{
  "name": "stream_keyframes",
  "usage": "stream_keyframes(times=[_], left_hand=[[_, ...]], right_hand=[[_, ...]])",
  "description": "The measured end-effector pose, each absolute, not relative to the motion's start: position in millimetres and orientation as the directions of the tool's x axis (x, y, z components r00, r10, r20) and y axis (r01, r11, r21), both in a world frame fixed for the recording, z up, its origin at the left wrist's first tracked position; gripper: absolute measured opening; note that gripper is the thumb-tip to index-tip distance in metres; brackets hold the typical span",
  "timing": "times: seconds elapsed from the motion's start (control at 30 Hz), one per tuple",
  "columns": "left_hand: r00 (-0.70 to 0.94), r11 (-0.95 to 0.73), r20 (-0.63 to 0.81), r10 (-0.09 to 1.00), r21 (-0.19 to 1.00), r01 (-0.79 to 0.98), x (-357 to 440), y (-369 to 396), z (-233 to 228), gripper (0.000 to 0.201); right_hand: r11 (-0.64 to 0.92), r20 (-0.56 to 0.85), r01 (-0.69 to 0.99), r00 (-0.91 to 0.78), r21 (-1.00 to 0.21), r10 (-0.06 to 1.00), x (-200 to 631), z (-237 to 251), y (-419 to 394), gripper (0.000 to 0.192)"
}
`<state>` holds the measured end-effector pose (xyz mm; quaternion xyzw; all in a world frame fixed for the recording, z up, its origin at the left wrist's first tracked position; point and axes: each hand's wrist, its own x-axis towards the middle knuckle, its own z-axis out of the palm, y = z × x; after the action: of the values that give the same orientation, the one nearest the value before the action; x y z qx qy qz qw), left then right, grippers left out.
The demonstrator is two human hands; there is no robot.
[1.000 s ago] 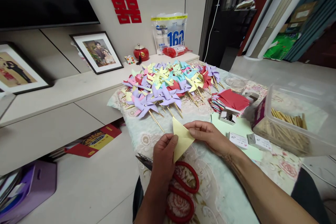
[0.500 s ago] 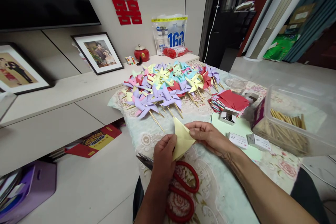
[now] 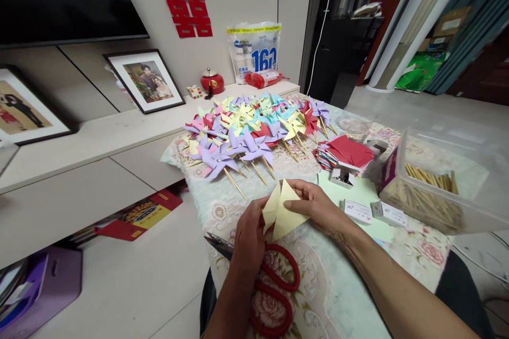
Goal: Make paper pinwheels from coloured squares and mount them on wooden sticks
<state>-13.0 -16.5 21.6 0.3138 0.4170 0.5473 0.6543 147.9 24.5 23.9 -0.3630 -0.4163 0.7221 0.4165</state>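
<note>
1. The yellow paper [image 3: 291, 215] is pale and plain, with straight creased or cut edges.
2. It shows 2 pointed flaps side by side: a narrower one on the left and a broader, roughly triangular one on the right.
3. Both tips point away from the wearer, parted by a thin gap that turns shadowy lower down.
4. The left flap is at the fingers of the left hand [image 3: 249, 230]; the right hand [image 3: 314, 204] has its thumb across the right flap.
5. Whether the 2 flaps join underneath cannot be told.
</note>
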Motion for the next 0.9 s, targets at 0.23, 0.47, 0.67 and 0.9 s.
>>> stream_keyframes(times=[0.23, 0.47, 0.67, 0.9], left_hand=[[-0.074, 0.155, -0.201, 0.977, 0.902, -0.403, -6, -17, 17, 0.042], [-0.326, 0.108, -0.188, 0.927, 0.962, -0.25, -4, -18, 12, 0.064], [-0.355, 0.06, 0.069, 0.932, 0.938, 0.341, -27, -24, 23, 0.064], [-0.138, -0.237, 0.276, 0.951, 0.94, 0.245, -23, -78, 47, 0.027]], right_hand=[[-0.314, -0.207, -0.303, -0.336, -0.9, 0.919, 145, 21, 25, 0.05], [-0.097, -0.114, 0.129, -0.126, -0.987, 0.986, 145, 9, 27, 0.072], [0.153, 0.079, 0.472, -0.172, -0.868, 0.982, 145, 1, 24, 0.069], [0.214, 0.111, 0.562, -0.212, -0.799, 0.971, 144, 5, 23, 0.061]])
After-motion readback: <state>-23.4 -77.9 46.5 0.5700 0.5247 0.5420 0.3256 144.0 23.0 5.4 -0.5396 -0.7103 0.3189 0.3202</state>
